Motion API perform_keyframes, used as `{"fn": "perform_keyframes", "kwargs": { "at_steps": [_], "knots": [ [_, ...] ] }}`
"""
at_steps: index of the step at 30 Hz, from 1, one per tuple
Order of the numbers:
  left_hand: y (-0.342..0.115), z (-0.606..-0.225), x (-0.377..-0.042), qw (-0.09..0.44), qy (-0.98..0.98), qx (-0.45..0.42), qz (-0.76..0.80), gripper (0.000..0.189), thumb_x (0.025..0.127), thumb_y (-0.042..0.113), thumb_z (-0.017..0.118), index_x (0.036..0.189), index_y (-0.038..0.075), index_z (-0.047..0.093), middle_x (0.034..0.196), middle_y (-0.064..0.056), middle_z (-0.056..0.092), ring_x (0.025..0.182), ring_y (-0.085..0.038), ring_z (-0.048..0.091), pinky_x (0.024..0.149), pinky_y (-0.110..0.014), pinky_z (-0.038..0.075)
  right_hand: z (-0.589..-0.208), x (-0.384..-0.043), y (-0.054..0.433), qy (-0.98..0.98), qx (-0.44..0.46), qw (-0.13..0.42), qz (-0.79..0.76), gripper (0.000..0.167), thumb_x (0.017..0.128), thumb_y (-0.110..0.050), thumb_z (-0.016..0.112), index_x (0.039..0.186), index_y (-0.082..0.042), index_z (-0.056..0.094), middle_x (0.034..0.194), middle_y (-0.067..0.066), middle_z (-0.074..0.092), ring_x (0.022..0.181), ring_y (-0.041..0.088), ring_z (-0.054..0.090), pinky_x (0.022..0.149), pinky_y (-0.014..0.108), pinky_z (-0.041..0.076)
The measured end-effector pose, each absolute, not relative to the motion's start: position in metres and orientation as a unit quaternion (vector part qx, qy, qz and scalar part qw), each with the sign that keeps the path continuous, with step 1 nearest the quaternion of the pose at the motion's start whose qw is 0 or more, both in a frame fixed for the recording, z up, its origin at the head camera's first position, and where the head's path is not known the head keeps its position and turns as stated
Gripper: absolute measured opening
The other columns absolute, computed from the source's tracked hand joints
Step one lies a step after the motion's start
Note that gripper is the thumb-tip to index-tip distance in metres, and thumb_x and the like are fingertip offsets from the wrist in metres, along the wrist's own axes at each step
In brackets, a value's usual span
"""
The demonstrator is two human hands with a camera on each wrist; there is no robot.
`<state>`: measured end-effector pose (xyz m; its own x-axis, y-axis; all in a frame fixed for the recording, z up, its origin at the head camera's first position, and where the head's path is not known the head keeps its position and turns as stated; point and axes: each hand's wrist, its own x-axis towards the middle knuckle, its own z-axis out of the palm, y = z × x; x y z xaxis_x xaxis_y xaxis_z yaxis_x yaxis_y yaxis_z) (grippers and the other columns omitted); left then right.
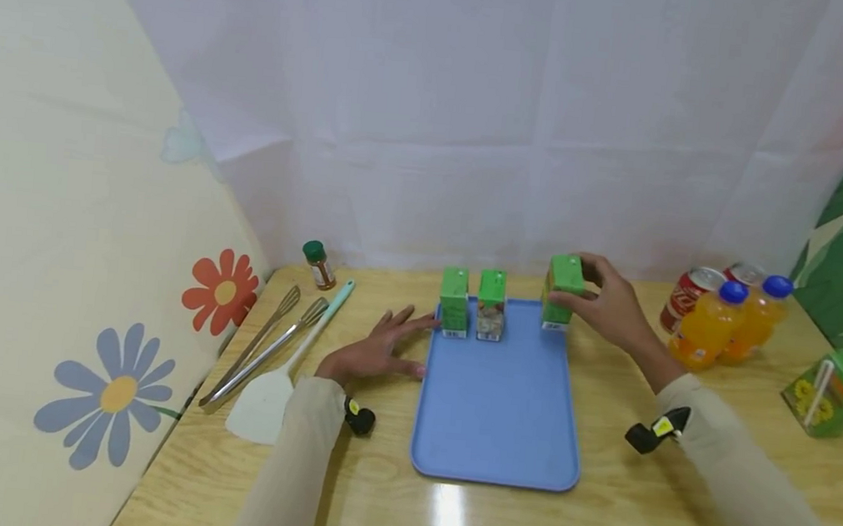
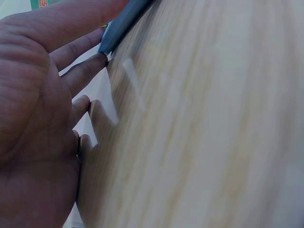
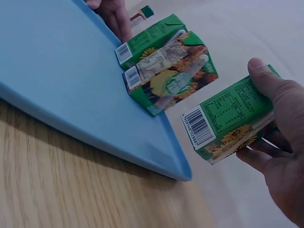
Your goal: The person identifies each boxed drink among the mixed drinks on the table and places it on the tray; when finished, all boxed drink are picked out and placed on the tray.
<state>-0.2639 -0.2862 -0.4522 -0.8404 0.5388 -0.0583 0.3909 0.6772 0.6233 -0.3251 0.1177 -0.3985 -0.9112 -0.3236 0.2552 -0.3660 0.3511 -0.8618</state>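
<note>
A green drink carton (image 3: 232,116) with a barcode is gripped between the thumb and fingers of my right hand (image 1: 606,304). It hangs just above the far right corner of the blue tray (image 1: 498,420). Two more green cartons stand upright at the tray's far end, one carton (image 1: 455,303) in the left corner and the other carton (image 1: 491,307) a little to its right. My left hand (image 1: 380,350) rests at the tray's left edge with fingers spread, its fingertips (image 2: 97,59) touching the rim.
On the left lie a white spatula (image 1: 266,400) and two metal whisks (image 1: 270,358), with a spice jar (image 1: 319,267) behind. To the right stand cola cans (image 1: 682,298), orange drink bottles (image 1: 709,326) and another green carton (image 1: 835,395). A white cloth (image 1: 433,130) hangs behind the table.
</note>
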Motion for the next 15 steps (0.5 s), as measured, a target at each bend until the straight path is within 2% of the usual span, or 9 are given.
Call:
{"fn": "perform_keyframes", "kwargs": {
  "at_steps": [10, 15],
  "knots": [
    [-0.286, -0.451, -0.263, 0.132, 0.909, 0.238, 0.317, 0.085, 0.090, 0.047, 0.073, 0.160, 0.030, 0.028, 0.168, -0.013, 0.001, 0.152, -0.033, -0.011, 0.119, -0.058, -0.011, -0.410, -0.331, 0.089, -0.818, 0.205, 0.001, 0.537, 0.091, 0.082, -0.048, 0.081, 0.150, -0.006, 0.036, 0.138, 0.014, 0.050, 0.130, 0.030, 0.048, 0.107, 0.046, 0.046],
    [-0.286, -0.451, -0.263, 0.128, 0.909, 0.241, 0.315, 0.085, 0.090, 0.047, 0.073, 0.160, 0.030, 0.029, 0.168, -0.013, 0.003, 0.153, -0.034, -0.010, 0.118, -0.059, -0.011, -0.412, -0.329, 0.079, -0.821, 0.202, -0.006, 0.534, 0.096, 0.079, -0.052, 0.082, 0.150, -0.006, 0.036, 0.138, 0.014, 0.050, 0.130, 0.030, 0.048, 0.107, 0.045, 0.045]
  ]
}}
